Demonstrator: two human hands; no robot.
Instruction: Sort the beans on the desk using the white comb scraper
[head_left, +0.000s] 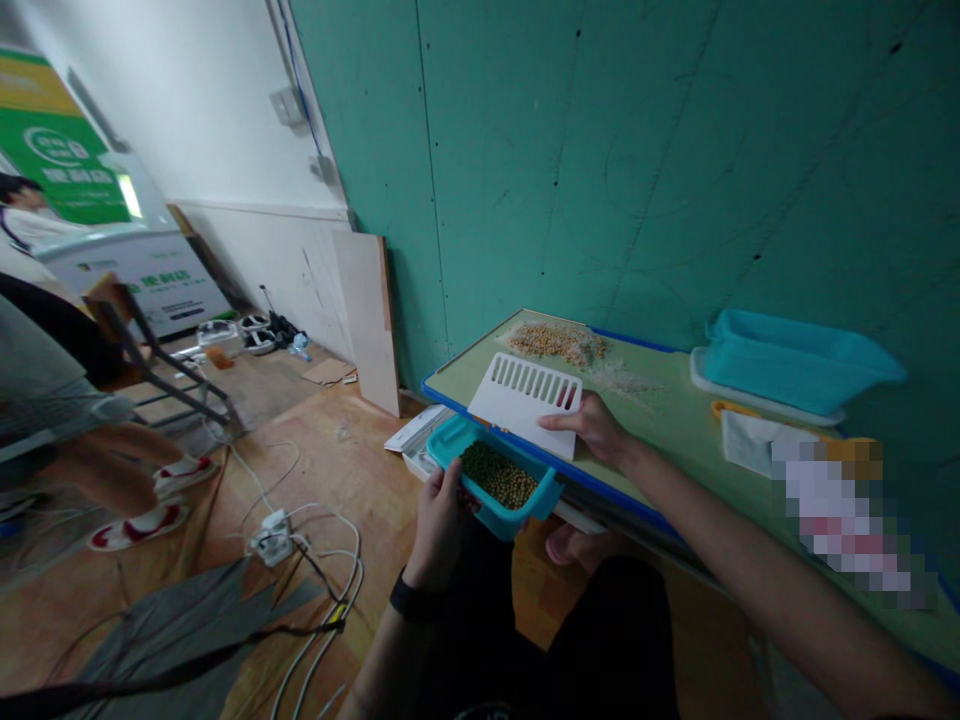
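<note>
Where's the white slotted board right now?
The board is mid head view, held at the table edge by the right hand, beside the teal tray the left hand holds.

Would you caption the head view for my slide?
Left hand holds teal bean tray at table edge; right hand holds white slotted scraper.

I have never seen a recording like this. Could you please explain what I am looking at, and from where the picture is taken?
There is no machine here. The picture comes from a camera worn on a person's head, looking down at their own bare hands. The left hand holds a teal box of green beans at the edge of a table. The right hand grips a white slotted board lying on the table. Farther back lie yellow grains, white grains and a teal basin.
</note>
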